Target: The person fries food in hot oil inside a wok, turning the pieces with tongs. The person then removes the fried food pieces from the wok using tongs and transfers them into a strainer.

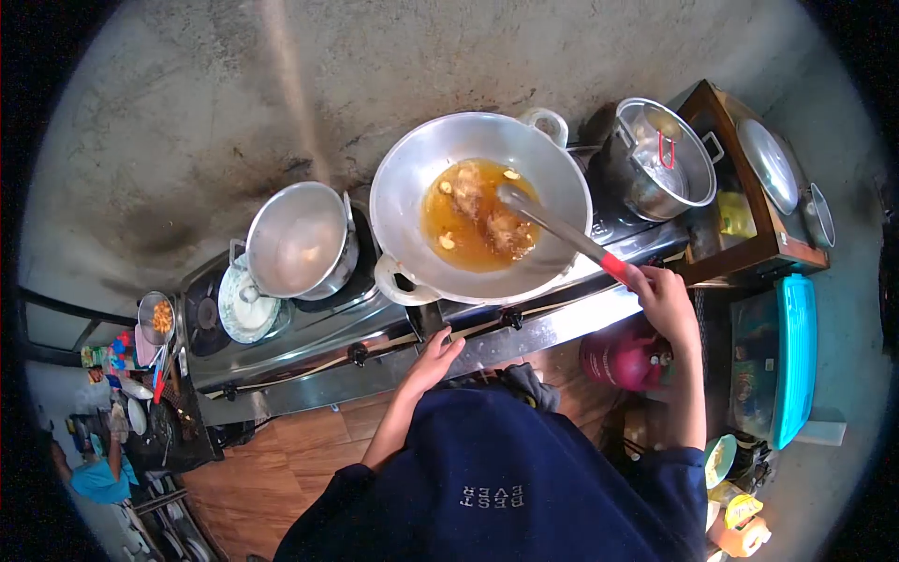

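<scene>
My right hand (667, 302) is closed around the red handle of a long metal spatula (567, 234). The spatula's head dips into brown, bubbling oil (482, 215) in a wide aluminium wok (398, 187). Pieces of browning food (510, 232) fry there, with small pale bits floating around them. The wok has two loop handles and sits on the steel gas stove (375, 337). Below the wok, my left hand (434, 362) is at the stove's front edge, fingers apart and holding nothing. Whether it touches the edge I cannot tell.
Left of the wok stand a pot of cloudy liquid (298, 239) and a lid (248, 304). A tall pot (655, 159) and a wooden cabinet (749, 225) are to the right. A pink gas cylinder (623, 356) stands below. A person in blue (103, 480) is far left.
</scene>
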Action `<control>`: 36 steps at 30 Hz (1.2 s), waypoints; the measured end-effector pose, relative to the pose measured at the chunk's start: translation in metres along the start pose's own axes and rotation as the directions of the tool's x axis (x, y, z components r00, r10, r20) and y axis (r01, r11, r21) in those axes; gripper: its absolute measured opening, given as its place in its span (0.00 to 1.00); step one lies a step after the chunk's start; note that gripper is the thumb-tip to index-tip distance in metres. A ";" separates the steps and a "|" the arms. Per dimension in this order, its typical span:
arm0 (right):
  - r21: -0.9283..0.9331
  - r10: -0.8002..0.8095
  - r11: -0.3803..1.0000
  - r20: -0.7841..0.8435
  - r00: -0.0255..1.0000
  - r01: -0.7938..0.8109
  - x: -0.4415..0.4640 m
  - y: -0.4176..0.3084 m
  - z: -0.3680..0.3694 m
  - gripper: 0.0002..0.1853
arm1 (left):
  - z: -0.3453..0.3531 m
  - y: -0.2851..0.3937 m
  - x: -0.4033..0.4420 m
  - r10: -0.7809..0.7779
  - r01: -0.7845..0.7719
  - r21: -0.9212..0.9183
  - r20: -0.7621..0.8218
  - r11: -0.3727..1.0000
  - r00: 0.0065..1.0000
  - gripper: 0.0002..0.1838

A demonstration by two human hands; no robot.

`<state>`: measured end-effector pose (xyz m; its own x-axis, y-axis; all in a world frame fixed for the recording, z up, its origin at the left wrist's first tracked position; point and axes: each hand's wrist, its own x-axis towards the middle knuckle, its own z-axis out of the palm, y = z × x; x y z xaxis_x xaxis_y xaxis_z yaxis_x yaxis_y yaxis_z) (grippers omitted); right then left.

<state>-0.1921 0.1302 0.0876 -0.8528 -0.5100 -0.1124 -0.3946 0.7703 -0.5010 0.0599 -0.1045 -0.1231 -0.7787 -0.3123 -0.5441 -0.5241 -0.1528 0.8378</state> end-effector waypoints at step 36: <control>0.055 -0.093 0.995 0.310 0.946 0.079 0.011 -0.017 0.014 0.26 | -0.003 0.011 -0.005 0.002 0.000 -0.021 0.085 1.000 0.996 0.38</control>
<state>-0.1900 0.1060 0.0834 -0.6647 -0.6725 -0.3256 -0.4414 0.7051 -0.5550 0.0589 -0.1076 -0.1116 -0.8065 -0.2315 -0.5441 -0.5165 -0.1722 0.8388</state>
